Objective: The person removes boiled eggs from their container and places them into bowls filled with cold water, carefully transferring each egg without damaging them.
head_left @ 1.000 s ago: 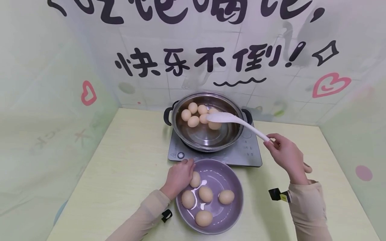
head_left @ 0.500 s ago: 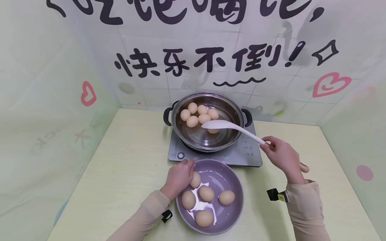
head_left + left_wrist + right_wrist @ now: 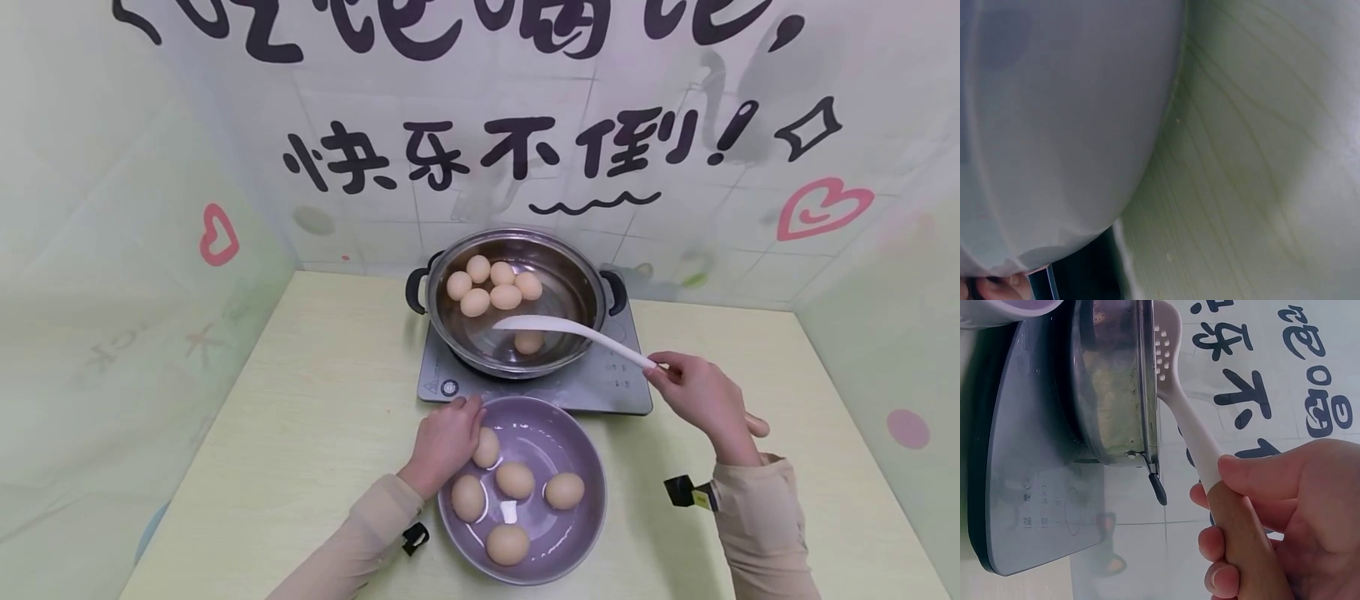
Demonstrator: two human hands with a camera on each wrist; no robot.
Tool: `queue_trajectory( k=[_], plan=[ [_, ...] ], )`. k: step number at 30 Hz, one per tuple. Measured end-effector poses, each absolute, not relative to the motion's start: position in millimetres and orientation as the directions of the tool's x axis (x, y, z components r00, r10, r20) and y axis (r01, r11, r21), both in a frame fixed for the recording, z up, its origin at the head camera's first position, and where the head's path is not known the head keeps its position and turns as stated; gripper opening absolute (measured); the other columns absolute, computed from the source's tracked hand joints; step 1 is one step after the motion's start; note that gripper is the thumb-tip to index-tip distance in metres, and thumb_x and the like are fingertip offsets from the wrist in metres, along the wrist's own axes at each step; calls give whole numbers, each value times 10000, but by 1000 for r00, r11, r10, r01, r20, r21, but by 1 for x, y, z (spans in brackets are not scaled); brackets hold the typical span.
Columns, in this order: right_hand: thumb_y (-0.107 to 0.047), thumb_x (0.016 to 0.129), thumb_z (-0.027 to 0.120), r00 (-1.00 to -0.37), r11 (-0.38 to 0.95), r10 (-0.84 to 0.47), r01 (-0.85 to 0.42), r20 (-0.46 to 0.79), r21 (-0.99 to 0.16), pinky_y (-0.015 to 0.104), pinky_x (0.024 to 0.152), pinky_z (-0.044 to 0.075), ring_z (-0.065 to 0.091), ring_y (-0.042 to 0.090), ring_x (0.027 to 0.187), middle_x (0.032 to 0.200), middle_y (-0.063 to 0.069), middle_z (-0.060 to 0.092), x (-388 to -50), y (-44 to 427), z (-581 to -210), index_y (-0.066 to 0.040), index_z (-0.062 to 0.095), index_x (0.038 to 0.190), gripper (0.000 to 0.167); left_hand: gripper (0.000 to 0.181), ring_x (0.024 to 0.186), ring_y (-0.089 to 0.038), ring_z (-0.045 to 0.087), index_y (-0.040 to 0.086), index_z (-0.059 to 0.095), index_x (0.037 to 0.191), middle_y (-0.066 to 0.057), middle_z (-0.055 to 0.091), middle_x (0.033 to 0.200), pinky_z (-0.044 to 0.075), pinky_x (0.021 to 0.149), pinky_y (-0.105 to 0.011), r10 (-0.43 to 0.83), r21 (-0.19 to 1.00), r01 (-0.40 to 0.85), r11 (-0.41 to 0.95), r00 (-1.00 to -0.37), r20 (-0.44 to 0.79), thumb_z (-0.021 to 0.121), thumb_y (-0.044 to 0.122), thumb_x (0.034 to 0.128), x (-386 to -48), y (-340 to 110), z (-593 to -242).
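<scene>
My right hand (image 3: 701,396) grips the wooden handle (image 3: 1241,544) of a white slotted spoon (image 3: 543,322). The spoon's perforated head reaches over the inside of a steel pot (image 3: 573,271). Right by its front side lies one egg (image 3: 528,342), partly covered by the spoon. Several more eggs (image 3: 506,297) cluster at the pot's back left. My left hand (image 3: 446,437) holds the left rim of a purple bowl (image 3: 577,437), which contains several eggs (image 3: 515,481) in what looks like water. In the left wrist view, the bowl's outer wall (image 3: 1072,137) hides most of that hand.
Beneath the pot is a grey induction cooker (image 3: 615,392), close behind the bowl. The pot has black side handles (image 3: 615,292). All of it stands on a pale wooden table (image 3: 300,400), with printed sheeting (image 3: 360,233) along the back and sides.
The spoon head has come forward in the pot, and the single egg by it has shifted toward the front, away from the cluster. My left hand stays on the bowl.
</scene>
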State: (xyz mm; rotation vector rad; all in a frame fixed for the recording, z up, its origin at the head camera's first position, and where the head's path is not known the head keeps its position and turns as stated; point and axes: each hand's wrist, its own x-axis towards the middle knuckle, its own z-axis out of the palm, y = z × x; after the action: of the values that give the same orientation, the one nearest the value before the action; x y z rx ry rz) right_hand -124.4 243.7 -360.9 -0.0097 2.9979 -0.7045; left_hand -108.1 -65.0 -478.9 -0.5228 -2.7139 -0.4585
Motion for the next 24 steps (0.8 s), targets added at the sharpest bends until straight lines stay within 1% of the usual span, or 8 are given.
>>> queue_trajectory(
  k=[7, 10, 18, 24],
  plan=[
    [-370, 906, 496, -995, 897, -36, 10, -95, -443, 295, 464, 276, 419, 128, 542, 622, -48, 521, -121, 241, -358, -115, 634, 1112, 355, 117, 499, -251, 563, 81, 591, 859, -70, 561, 658, 426, 419, -347, 295, 246, 401, 882, -878, 377, 582, 198, 862, -108, -65, -479],
    [-360, 904, 501, -994, 897, -46, 3, -100, -441, 297, 465, 281, 421, 127, 542, 633, -55, 534, -121, 241, -358, -119, 643, 1101, 342, 120, 501, -253, 565, 79, 596, 870, -72, 565, 661, 428, 420, -350, 295, 246, 403, 882, -878, 378, 580, 198, 863, -108, -65, -478],
    [-287, 893, 516, -990, 903, -73, -14, -121, -430, 298, 462, 287, 417, 134, 537, 602, -54, 507, -120, 242, -357, -135, 658, 1074, 276, 114, 499, -257, 564, 84, 585, 853, -67, 556, 653, 426, 418, -354, 296, 239, 404, 883, -874, 384, 581, 197, 862, -109, -65, -480],
    [-283, 892, 517, -986, 902, -102, -35, -134, -430, 295, 466, 289, 415, 137, 537, 596, -45, 490, -121, 240, -357, -131, 666, 1050, 265, 116, 492, -262, 561, 85, 582, 837, -68, 558, 653, 424, 417, -356, 292, 245, 403, 882, -874, 388, 580, 198, 863, -108, -65, -479]
  ],
)
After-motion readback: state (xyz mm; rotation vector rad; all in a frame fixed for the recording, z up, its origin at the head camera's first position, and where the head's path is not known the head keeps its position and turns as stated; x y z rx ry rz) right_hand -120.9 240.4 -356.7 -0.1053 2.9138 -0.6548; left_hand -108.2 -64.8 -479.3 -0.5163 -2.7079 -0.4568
